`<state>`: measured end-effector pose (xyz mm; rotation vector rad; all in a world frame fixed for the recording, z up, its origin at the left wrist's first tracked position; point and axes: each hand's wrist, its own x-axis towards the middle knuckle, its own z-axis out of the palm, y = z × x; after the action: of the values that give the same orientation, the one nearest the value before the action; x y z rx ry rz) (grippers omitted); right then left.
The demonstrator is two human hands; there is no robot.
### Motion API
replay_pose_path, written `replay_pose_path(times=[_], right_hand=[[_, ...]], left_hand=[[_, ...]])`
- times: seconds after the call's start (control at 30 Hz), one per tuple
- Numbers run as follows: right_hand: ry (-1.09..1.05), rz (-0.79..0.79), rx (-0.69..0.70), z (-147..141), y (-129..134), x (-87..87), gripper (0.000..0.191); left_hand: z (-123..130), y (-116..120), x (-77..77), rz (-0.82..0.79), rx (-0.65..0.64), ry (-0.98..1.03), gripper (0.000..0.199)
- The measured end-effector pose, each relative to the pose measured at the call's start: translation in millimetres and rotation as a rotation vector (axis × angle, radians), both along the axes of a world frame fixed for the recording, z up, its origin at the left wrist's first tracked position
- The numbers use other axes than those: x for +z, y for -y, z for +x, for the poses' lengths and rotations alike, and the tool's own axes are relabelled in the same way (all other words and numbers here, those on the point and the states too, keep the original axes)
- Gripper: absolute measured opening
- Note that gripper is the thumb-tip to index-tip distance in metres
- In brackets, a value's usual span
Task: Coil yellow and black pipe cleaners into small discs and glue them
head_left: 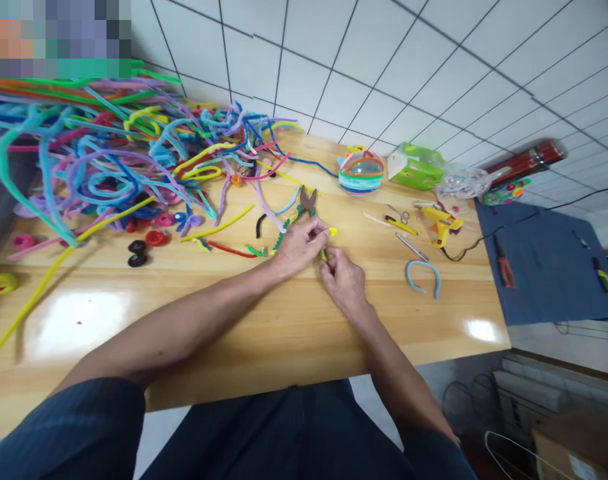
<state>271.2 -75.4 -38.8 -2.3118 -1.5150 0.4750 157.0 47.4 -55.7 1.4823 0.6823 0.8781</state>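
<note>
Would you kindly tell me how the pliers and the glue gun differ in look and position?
The pliers have dark metal jaws, spread open; the glue gun is mostly yellow. The pliers are close by the left hand; the glue gun lies farther right, untouched. Both are tools at the wooden table.

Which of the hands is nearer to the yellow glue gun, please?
Right: the right hand is left of the yellow glue gun and lower in view; the left hand is farther left.

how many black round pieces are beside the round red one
2: a farther black piece and a nearer black piece, both left of the red piece. More may be hidden.
</note>
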Motion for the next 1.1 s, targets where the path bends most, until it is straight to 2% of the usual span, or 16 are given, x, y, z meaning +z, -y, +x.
replay_pose_path(times=[0.07,0.13,0.23,0.27,0.33,0.37,0.4,0.47,0.5,0.57,0.63,0.7,0.77,0.87,0.97,1.1], right_hand=[[-0.096,0.024,-0.011,2.9,-0.1,7.1,0.037],[-0.29,0.033,-0.005,15.8,11.2,24.1,0.042],[-0.737,-0.051,0.022,60.7,58.1,63.6,0.046],[-0.84,0.013,-0.023,80.8,78.9,77.5,0.051],[-0.896,0.289,-0.118,121.2,118.2,100.4,0.062],[-0.867,0.461,-0.199,138.4,132.9,107.7,0.065],[-0.811,0.554,-0.324,151.6,142.5,111.5,0.063],[-0.702,0.547,-0.501,162.9,145.2,107.7,0.047],[-0.632,0.508,-0.547,160.5,139.2,100.6,0.042],[-0.527,0.373,-0.546,141.1,117.0,79.9,0.043],[-0.462,0.213,-0.392,107.5,86.8,57.7,0.041],[-0.34,0.149,-0.229,67.7,52.6,40.7,0.039],[-0.214,0.05,-0.106,30.0,16.8,31.2,0.041],[0.047,-0.091,-0.029,-7.9,-31.9,26.3,0.039],[0.122,-0.156,-0.096,-15.1,-61.3,25.7,0.025],[-0.07,-0.067,-0.187,8.2,-60.2,35.9,0.017]], left_hand=[[0.2,-0.2,-1.0,0.001,-0.001,0.0,0.012],[0.4,-0.9,-2.5,-0.012,-0.006,0.013,0.012],[1.1,-2.4,-5.1,-0.051,-0.011,0.042,0.015],[1.3,-2.8,-5.7,-0.062,-0.011,0.048,0.015],[1.4,-3.0,-6.1,-0.07,-0.011,0.056,0.018],[1.3,-2.7,-5.8,-0.068,-0.011,0.058,0.019],[1.1,-2.1,-5.3,-0.063,-0.012,0.061,0.02],[0.4,-0.4,-3.6,-0.056,-0.01,0.071,0.022],[0.1,0.6,-2.3,-0.057,-0.008,0.079,0.022],[-0.2,2.2,1.1,-0.075,-0.004,0.105,0.023],[-0.1,2.3,6.1,-0.118,0.003,0.149,0.026],[0.2,-0.4,12.0,-0.168,0.027,0.208,0.029],[0.5,-6.2,17.3,-0.197,0.079,0.261,0.032],[0.5,-18.7,21.3,-0.215,0.178,0.297,0.03],[-0.2,-30.5,22.0,-0.251,0.26,0.292,0.027],[-2.2,-40.9,26.3,-0.265,0.341,0.311,0.021]])
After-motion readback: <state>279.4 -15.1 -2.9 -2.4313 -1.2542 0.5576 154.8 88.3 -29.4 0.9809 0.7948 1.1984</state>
